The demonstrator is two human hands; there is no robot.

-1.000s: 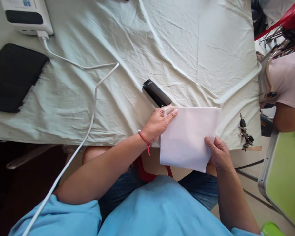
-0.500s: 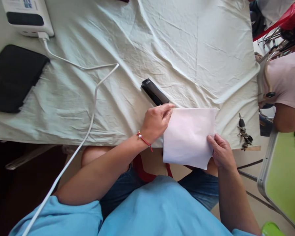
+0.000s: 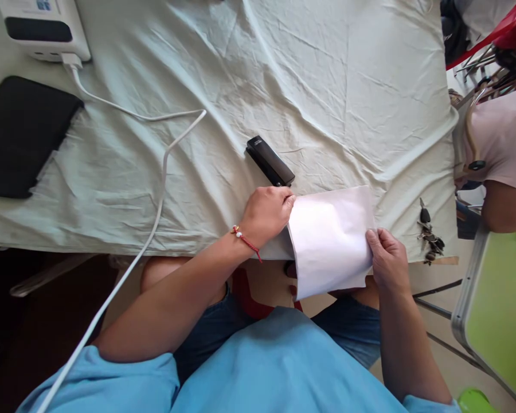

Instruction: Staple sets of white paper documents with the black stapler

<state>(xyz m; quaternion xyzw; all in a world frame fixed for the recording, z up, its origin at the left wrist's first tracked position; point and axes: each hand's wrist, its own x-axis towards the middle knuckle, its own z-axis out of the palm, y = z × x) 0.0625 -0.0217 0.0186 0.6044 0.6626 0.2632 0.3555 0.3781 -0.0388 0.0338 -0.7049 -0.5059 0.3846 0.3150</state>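
1. The left hand [image 3: 266,215] is curled, its fingertips pinching the upper left corner of the paper [image 3: 331,238]; the knuckles face up and the thumb is hidden under the hand.
2. The right hand [image 3: 389,261] grips the paper's right edge, thumb lying on top of the sheet and the other fingers tucked beneath it.
3. The paper is white and blank on the side that shows, roughly square, with a soft bulge across its middle. Its far half lies over the near edge of the cloth [image 3: 284,86]; its near half hangs past that edge, above the person's lap. It sits between the two hands, tilted a little so the left corner points away.
4. The left forearm comes in from the lower left, with a red cord bracelet [image 3: 246,242] at the wrist. The right forearm rises almost straight from the lower right, wrist bent slightly inward.
5. Just beyond the left hand's fingertips lies a black stapler [image 3: 270,162], near but apart from the paper.
6. To the right of the right hand, close by, rests a bunch of keys [image 3: 427,232] on the cloth's edge.
7. Well to the left of the left hand a white cable [image 3: 163,166] runs across the cloth.
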